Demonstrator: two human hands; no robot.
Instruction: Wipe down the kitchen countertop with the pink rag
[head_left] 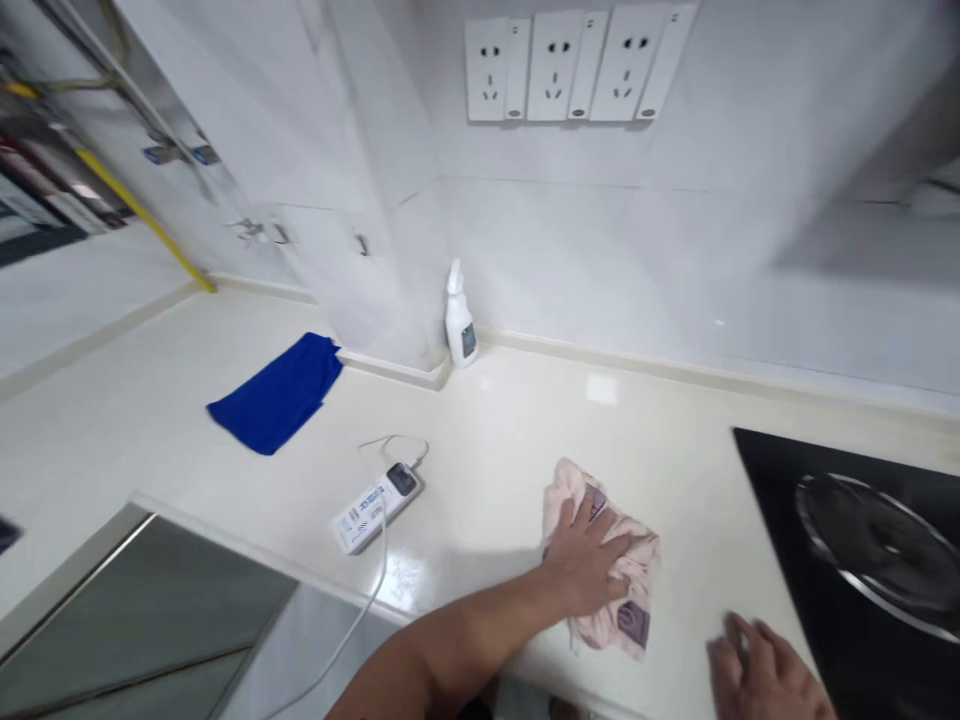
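Note:
My left hand (589, 560) lies flat on a crumpled pale pink cloth (634, 565) with purple patches. Its fingers are spread over the cloth, pressing it to the cream countertop (480, 470). My right hand (776, 675), partly cut off by the lower edge, rests on the counter beside the black hob (795, 520). Its fingers are slightly bent and a bit blurred, and I see nothing in them.
A white spray bottle (460, 320) stands in the wall corner. Further left lie a folded blue cloth (279, 393) and a white power strip (375, 510), its cable hanging over the front edge. Sockets (559, 68) line the wall. A round dark lid (889, 545) sits on the hob.

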